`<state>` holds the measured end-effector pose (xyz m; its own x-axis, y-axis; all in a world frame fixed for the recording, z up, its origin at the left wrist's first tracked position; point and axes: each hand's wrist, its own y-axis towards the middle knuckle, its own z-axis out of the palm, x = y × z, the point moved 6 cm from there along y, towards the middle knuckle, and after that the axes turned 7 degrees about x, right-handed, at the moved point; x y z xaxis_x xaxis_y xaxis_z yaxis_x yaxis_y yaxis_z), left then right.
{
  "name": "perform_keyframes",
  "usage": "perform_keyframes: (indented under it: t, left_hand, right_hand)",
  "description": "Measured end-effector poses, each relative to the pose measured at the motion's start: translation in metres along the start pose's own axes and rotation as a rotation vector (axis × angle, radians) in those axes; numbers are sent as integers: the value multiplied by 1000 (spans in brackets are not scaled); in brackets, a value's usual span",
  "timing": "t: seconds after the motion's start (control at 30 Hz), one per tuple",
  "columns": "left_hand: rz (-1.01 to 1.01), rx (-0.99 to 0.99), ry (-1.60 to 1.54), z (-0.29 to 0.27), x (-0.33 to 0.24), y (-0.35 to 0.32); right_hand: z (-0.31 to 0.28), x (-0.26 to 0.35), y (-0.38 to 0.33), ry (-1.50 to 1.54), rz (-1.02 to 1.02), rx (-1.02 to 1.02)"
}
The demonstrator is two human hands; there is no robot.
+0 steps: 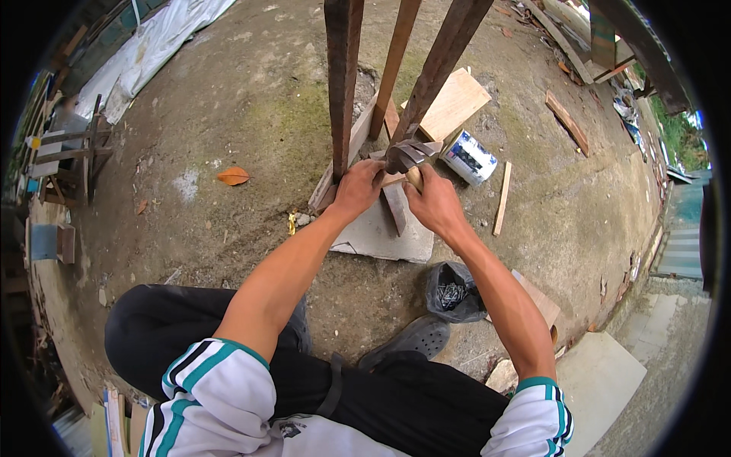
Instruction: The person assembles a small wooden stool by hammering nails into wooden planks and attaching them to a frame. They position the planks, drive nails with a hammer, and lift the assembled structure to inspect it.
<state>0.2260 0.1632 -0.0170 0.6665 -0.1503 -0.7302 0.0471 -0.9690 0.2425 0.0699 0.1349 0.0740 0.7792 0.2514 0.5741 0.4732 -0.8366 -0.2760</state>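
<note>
Head view: the hammer [409, 155] is at the foot of a wood frame [442, 68], its head up against the timber and its handle closed in the right hand [435, 202]. The left hand [360, 188] is just beside it, low at the frame with fingers curled; what those fingers grip is partly hidden, so I cannot tell whether they are clamped on the wood. Under both hands a pale slab [411, 247] lies on the ground, with a short block [394, 209] on it. A board [457, 104] lies beyond the frame, a can [468, 158] lies tipped on its side to the right, and a thin stick [502, 198] is near it. Closer to the body, a dark bag [434, 297] of nails [452, 295] stands open near a grey shoe [417, 339]. The ground [251, 99] is rough, stained concrete, greenish with moss in patches, with an orange leaf [233, 176] on the left. Farther out are a white sheet [156, 57] at upper left, a plank [567, 123] at right, a pale panel [601, 388] at lower right, and corrugated metal [680, 247] and greenery [676, 133] along the right edge.
</note>
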Motion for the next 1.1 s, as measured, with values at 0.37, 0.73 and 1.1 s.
perform_keyframes:
  t: [0.37, 0.73, 1.1]
  left_hand:
    - [34, 11, -34, -2, 1, 1]
    - [52, -44, -22, -1, -1, -2]
    - [37, -57, 7, 1, 4, -6]
  right_hand:
    - [-14, -1, -1, 42, 25, -17]
    - [-16, 12, 0, 85, -125, -141]
    - [-9, 11, -1, 57, -89, -87]
